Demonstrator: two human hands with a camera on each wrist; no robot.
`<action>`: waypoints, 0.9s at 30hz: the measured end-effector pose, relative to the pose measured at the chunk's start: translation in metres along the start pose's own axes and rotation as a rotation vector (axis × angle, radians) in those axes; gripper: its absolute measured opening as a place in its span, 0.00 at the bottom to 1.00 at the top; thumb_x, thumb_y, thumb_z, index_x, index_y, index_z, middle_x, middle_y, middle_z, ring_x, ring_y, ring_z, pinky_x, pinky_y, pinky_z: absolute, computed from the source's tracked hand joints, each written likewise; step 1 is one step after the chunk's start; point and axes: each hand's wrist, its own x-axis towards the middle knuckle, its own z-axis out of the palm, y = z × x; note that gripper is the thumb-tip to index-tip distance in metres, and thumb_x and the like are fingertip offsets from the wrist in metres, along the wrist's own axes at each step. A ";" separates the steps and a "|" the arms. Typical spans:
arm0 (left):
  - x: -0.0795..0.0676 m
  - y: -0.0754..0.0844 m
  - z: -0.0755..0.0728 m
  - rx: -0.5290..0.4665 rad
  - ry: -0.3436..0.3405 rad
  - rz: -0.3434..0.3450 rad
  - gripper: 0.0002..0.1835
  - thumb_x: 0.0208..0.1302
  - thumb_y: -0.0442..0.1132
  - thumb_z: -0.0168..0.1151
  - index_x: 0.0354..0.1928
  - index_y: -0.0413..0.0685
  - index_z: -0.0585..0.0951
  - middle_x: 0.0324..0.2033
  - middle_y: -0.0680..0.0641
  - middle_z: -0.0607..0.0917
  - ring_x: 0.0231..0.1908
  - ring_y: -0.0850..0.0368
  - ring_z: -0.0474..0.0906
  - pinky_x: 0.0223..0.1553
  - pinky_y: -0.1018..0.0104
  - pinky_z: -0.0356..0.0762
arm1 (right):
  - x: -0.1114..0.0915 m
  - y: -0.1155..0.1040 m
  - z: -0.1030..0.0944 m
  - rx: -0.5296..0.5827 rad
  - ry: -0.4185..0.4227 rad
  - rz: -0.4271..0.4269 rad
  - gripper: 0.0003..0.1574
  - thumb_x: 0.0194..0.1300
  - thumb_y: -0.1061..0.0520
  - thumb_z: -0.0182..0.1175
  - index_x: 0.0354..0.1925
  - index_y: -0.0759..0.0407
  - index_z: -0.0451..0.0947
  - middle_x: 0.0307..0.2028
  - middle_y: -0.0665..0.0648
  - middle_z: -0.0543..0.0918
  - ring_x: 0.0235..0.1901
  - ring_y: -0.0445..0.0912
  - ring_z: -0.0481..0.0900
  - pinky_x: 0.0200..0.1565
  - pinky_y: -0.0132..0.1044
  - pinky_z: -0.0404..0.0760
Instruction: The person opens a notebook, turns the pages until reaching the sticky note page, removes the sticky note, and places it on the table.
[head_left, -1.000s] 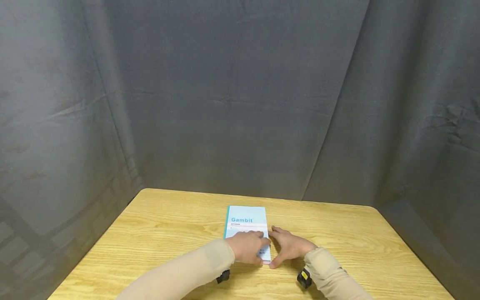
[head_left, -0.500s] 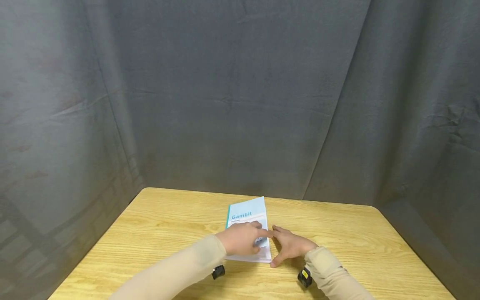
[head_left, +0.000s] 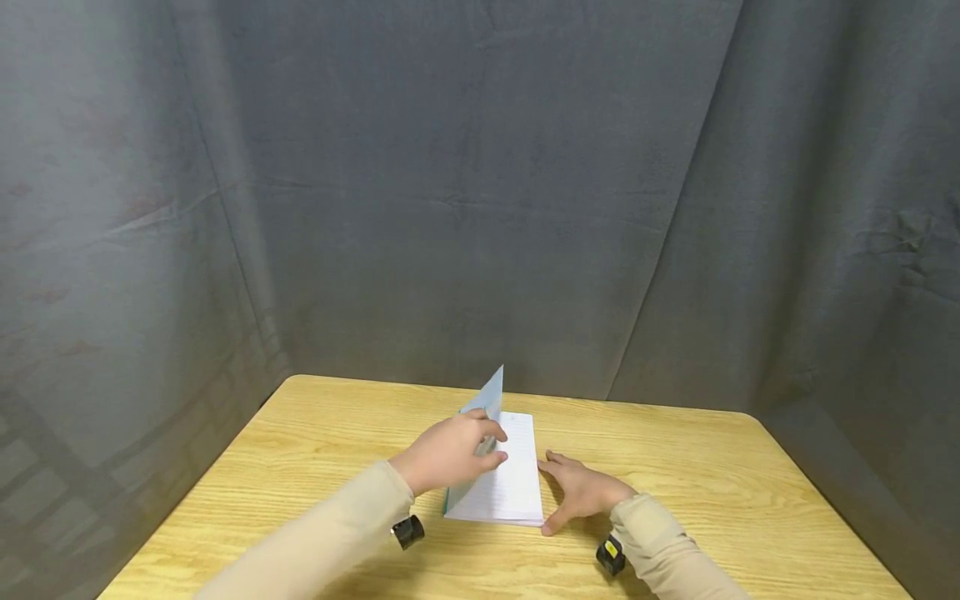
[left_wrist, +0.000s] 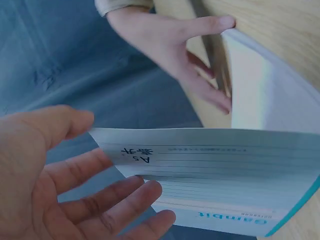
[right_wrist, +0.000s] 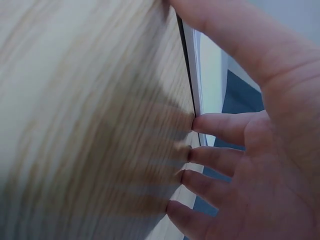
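Observation:
A notebook (head_left: pixel 517 467) with ruled white pages lies on the wooden table. Its "Gambit" front cover (left_wrist: pixel 215 170) is raised and stands tilted, hinged at the teal spine on the left. My left hand (head_left: pixel 455 450) is at the cover's free edge. In the left wrist view its thumb (left_wrist: pixel 80 121) is at the cover's corner and its relaxed fingers (left_wrist: pixel 150 192) lie along the outer face, spread apart from the thumb. My right hand (head_left: pixel 585 490) rests beside the notebook's right side, fingertips (right_wrist: pixel 200 122) against the page edges and thumb near the bottom right corner.
The light wood table (head_left: pixel 360 433) spreads around the notebook, with its rounded far corners in view. Grey curtains (head_left: pixel 465 200) hang behind it and on both sides. A small black camera (head_left: pixel 611 554) sits at the right wrist.
The cover was flat, then lifted at its right edge, and now stands up with the first page uncovered. My left hand has moved left with it; the right hand stays in place.

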 end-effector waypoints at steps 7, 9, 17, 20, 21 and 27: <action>-0.013 -0.019 -0.018 -0.129 0.114 -0.062 0.09 0.63 0.41 0.61 0.39 0.45 0.85 0.36 0.52 0.84 0.32 0.62 0.80 0.34 0.68 0.77 | -0.002 0.001 -0.001 0.015 -0.010 -0.018 0.67 0.42 0.44 0.77 0.70 0.71 0.55 0.71 0.76 0.50 0.70 0.70 0.50 0.65 0.65 0.57; -0.019 -0.025 -0.023 -0.145 0.133 -0.084 0.08 0.62 0.38 0.62 0.38 0.44 0.86 0.34 0.52 0.85 0.31 0.64 0.78 0.33 0.70 0.76 | -0.002 0.001 0.000 0.014 -0.015 -0.024 0.67 0.43 0.43 0.77 0.70 0.71 0.55 0.71 0.76 0.50 0.70 0.70 0.50 0.65 0.65 0.58; -0.048 -0.060 -0.040 -0.167 0.160 -0.183 0.06 0.58 0.34 0.65 0.36 0.42 0.87 0.30 0.51 0.87 0.29 0.65 0.78 0.32 0.70 0.76 | -0.004 -0.001 -0.001 0.035 -0.023 -0.028 0.68 0.43 0.43 0.76 0.70 0.71 0.54 0.72 0.75 0.49 0.70 0.70 0.49 0.64 0.66 0.57; -0.059 -0.071 -0.042 -0.186 0.149 -0.204 0.06 0.57 0.33 0.65 0.37 0.42 0.87 0.30 0.51 0.87 0.29 0.65 0.78 0.31 0.70 0.76 | -0.004 -0.001 -0.002 0.036 -0.028 -0.024 0.68 0.44 0.42 0.76 0.71 0.71 0.54 0.72 0.75 0.49 0.71 0.70 0.48 0.64 0.66 0.58; -0.062 -0.074 -0.043 -0.195 0.142 -0.213 0.07 0.57 0.33 0.65 0.37 0.42 0.87 0.31 0.51 0.87 0.30 0.64 0.78 0.31 0.70 0.76 | -0.004 -0.001 -0.002 0.035 -0.031 -0.023 0.68 0.44 0.42 0.76 0.71 0.70 0.54 0.72 0.75 0.49 0.71 0.70 0.48 0.64 0.66 0.58; -0.076 -0.091 -0.044 -0.271 0.098 -0.268 0.08 0.57 0.31 0.65 0.39 0.41 0.87 0.33 0.50 0.87 0.31 0.62 0.77 0.30 0.69 0.76 | -0.002 0.000 -0.002 0.031 -0.037 -0.018 0.67 0.45 0.41 0.76 0.71 0.70 0.54 0.72 0.74 0.49 0.71 0.69 0.48 0.64 0.66 0.58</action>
